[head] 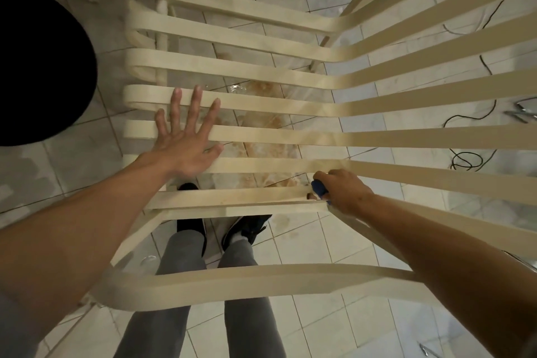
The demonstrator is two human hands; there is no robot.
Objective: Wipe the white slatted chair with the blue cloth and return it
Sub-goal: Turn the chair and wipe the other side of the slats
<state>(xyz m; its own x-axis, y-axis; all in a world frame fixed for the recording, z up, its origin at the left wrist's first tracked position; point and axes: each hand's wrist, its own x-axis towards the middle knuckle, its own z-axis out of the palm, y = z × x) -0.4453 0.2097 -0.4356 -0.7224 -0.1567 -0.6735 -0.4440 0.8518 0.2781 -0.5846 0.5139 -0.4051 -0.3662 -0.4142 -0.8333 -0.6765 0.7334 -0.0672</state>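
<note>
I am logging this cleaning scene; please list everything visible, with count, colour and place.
chair: one, white, slatted, fills the middle.
blue cloth: one, blue, at a near slat, lower right.
round object: one, black, left edge; unidentifiable.
floor: pale tiles, below the chair.
stain: one, brownish, on floor under slats.
cables: several, black, floor at right.
shoes: two, black, beneath the chair.
trousers: grey, bottom centre.
left hand: one, flat on the slats.
right hand: one, grips the blue cloth.
</note>
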